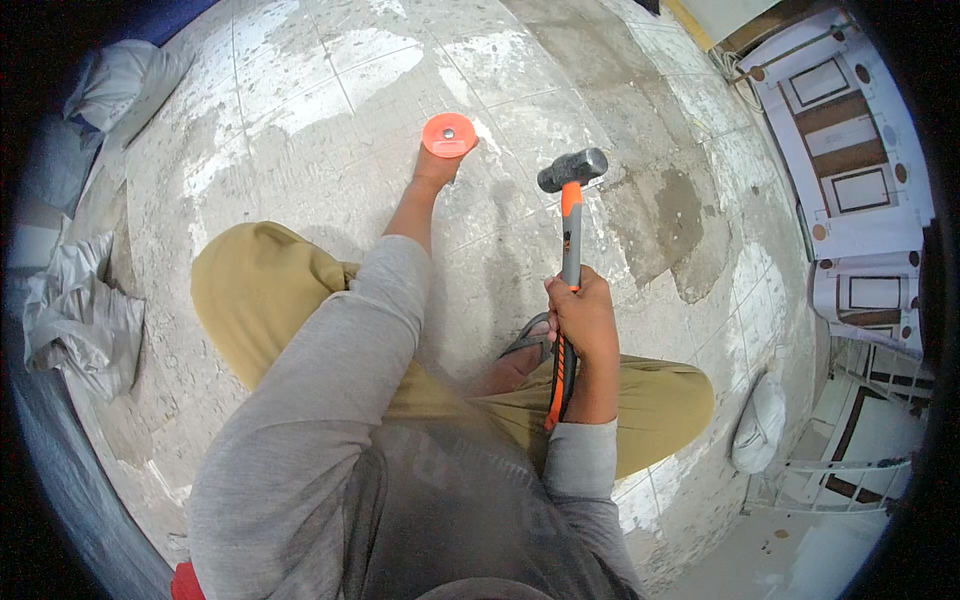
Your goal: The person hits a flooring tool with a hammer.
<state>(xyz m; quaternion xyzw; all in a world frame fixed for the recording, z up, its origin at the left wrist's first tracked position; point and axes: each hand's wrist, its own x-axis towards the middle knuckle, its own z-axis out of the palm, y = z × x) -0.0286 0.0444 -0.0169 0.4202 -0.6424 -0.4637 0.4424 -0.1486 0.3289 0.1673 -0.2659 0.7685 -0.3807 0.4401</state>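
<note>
My left hand [436, 172] is closed around a chisel [449, 146] with a round orange hand guard, held upright over the worn tiled floor. Its metal striking end shows in the middle of the guard; the guard covers most of my fingers, and the blade is hidden. To the right, my right hand [588, 315] grips a club hammer [571, 225] by its grey, orange and black handle. The dark steel head points away from me, raised apart from the chisel, and the handle's lower end passes below my wrist.
Patchy floor tiles [290, 120] carry white and grey residue, with a damp-looking patch [676, 225] at right. Crumpled pale sacks [85, 320] lie along the left. At right are a white bag [760, 425] and sheets printed with door-like panels [850, 140]. My sandalled foot [525, 345] is near the hammer.
</note>
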